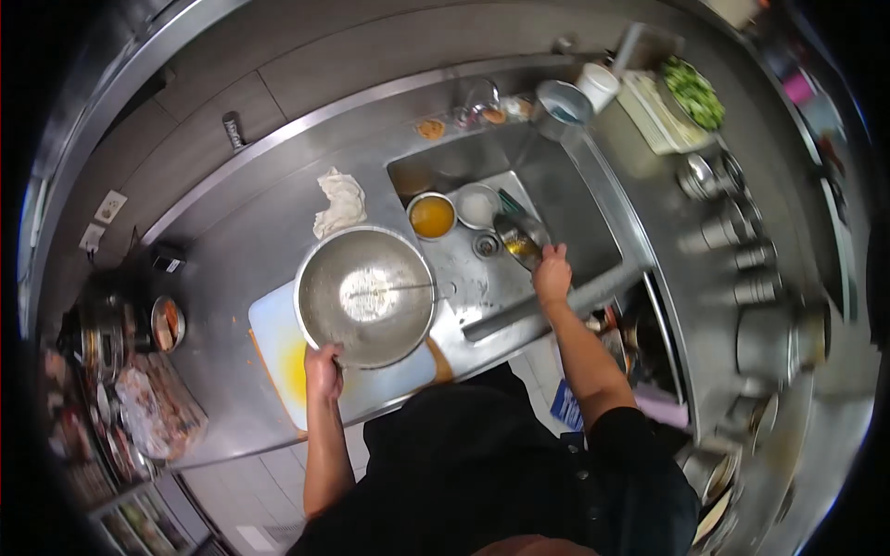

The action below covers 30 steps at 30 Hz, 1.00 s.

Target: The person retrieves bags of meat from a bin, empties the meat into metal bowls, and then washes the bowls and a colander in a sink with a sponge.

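Note:
My left hand (324,371) grips the near rim of a large steel mixing bowl (366,296), which is over a white cutting board (278,324) with a yellow patch. In my right hand (553,271) is a small metal bowl (521,239) with some yellow liquid, held over the sink (482,287). To its left in the sink stand a round container of orange-yellow liquid (432,216) and a container with whitish contents (478,206). A crumpled white cloth (341,202) lies beyond the large bowl.
A metal pot (562,109) stands at the sink's back right corner. Farther right are a tray of chopped greens (693,93) and stacked metal containers (756,255). On the left are a small bowl of orange food (168,324) and a plastic bag (158,408).

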Available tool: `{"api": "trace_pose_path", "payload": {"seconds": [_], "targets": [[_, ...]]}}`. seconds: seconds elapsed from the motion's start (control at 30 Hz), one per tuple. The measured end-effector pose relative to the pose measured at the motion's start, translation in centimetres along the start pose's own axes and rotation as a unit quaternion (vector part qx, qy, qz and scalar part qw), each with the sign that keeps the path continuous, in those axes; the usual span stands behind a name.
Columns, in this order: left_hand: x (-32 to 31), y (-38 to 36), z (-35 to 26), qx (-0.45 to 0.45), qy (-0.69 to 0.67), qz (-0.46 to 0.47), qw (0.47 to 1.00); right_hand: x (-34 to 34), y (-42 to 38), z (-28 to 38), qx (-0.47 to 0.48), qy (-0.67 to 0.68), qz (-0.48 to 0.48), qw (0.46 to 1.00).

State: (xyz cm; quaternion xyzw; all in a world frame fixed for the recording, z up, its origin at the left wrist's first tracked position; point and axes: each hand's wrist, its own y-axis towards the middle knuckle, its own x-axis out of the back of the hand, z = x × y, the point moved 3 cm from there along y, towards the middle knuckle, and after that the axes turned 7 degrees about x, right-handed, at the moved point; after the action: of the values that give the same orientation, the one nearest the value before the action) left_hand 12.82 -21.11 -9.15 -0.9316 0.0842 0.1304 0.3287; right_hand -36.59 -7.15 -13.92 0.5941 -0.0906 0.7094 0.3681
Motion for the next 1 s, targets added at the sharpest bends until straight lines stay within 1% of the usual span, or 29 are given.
{"api": "trace_pose_path", "payload": {"seconds": [0.07, 0.13, 0.17, 0.2, 0.23, 0.27, 0.33, 0.37, 0.4, 0.47, 0.5, 0.53, 0.6, 0.63, 0.67, 0.7, 0.73, 0.77, 0.8, 0.83, 0.87, 0.9, 0.93, 0.97, 1.0], "targets": [[-3.0, -0.9, 2.5, -0.002, -0.006, -0.078, 0.997, -4.7, 3.4, -3.3, 0.048, -0.011, 0.083, 0.995], [-7.4, -2.1, 4.2, -0.032, -0.028, -0.123, 0.991, -9.4, 7.4, -6.0, 0.086, -0.005, 0.1, 0.991], [-9.6, -2.4, 5.1, -0.019, -0.079, -0.125, 0.989, -11.7, 9.1, -7.3, 0.053, 0.014, 0.104, 0.993], [-11.3, -2.4, 5.9, -0.017, -0.058, -0.151, 0.987, -14.5, 10.5, -8.7, 0.018, 0.034, 0.11, 0.993], [-12.6, -2.4, 6.7, -0.014, -0.071, -0.163, 0.984, -17.2, 12.1, -9.4, 0.015, 0.05, 0.134, 0.99], [-15.0, -2.3, 7.0, -0.011, -0.086, -0.175, 0.981, -19.7, 14.1, -10.2, 0.025, 0.057, 0.136, 0.989], [-18.1, -1.3, 8.2, 0.028, -0.106, -0.167, 0.98, -25.2, 16.3, -11.7, -0.101, 0.112, 0.234, 0.96], [-18.9, -0.4, 9.7, 0.028, -0.119, -0.173, 0.977, -28.3, 16.8, -12.9, -0.141, 0.125, 0.24, 0.952], [-21.0, -0.1, 9.6, 0.032, -0.119, -0.169, 0.978, -30.5, 17.3, -13.2, -0.136, 0.126, 0.249, 0.951], [-21.2, 2.1, 12.9, 0.054, -0.12, -0.165, 0.978, -33.9, 20.1, -13.1, -0.113, 0.08, 0.219, 0.966], [-21.9, 3.1, 14.1, 0.07, -0.123, -0.163, 0.976, -31.5, 22.6, -10.6, -0.067, 0.135, 0.127, 0.98], [-22.8, 4.3, 14.9, 0.025, -0.115, -0.147, 0.982, -26.7, 25.4, -6.7, -0.007, 0.195, 0.065, 0.979], [-24.8, 6.4, 15.8, 0.042, -0.067, -0.154, 0.985, -15.0, 31.2, 2.2, 0.132, 0.3, -0.036, 0.944], [-25.2, 7.7, 16.5, 0.064, -0.052, -0.145, 0.986, -12.2, 32.9, 4.6, 0.203, 0.324, -0.069, 0.921], [-25.7, 8.8, 17.1, 0.085, -0.037, -0.136, 0.986, -11.9, 34.2, 5.2, 0.208, 0.325, -0.063, 0.921], [-26.5, 9.8, 17.2, 0.133, -0.01, -0.155, 0.979, -11.9, 35.1, 5.9, 0.277, 0.276, -0.057, 0.919], [-27.4, 11.4, 18.1, 0.102, -0.057, -0.168, 0.979, -11.8, 35.6, 6.7, 0.344, 0.227, -0.051, 0.91], [-28.5, 12.0, 17.2, 0.113, -0.023, -0.178, 0.977, -13.5, 35.6, 5.7, 0.361, 0.167, -0.041, 0.917], [-27.7, 14.2, 19.7, 0.066, -0.035, -0.156, 0.985, -14.3, 34.6, 4.4, 0.362, 0.168, -0.036, 0.916], [-28.2, 14.5, 19.4, 0.082, -0.016, -0.163, 0.983, -15.2, 33.0, 2.5, 0.331, 0.097, 0.041, 0.938], [-29.0, 15.3, 18.9, 0.095, 0.003, -0.165, 0.982, -16.0, 31.8, 0.7, 0.295, 0.023, 0.114, 0.948], [-29.4, 16.2, 19.4, 0.096, 0.001, -0.165, 0.982, -17.3, 30.5, -1.1, 0.206, 0.054, 0.291, 0.933], [-29.3, 17.1, 20.2, 0.085, 0.012, -0.183, 0.979, -18.6, 28.3, -2.8, 0.108, 0.083, 0.457, 0.879], [-29.3, 17.9, 20.6, 0.073, 0.024, -0.2, 0.977, -20.7, 24.9, -4.4, 0.16, 0.221, 0.425, 0.863], [-29.6, 18.3, 20.6, 0.074, 0.025, -0.201, 0.977, -20.8, 22.5, -5.4, 0.206, 0.275, 0.394, 0.853]]}}
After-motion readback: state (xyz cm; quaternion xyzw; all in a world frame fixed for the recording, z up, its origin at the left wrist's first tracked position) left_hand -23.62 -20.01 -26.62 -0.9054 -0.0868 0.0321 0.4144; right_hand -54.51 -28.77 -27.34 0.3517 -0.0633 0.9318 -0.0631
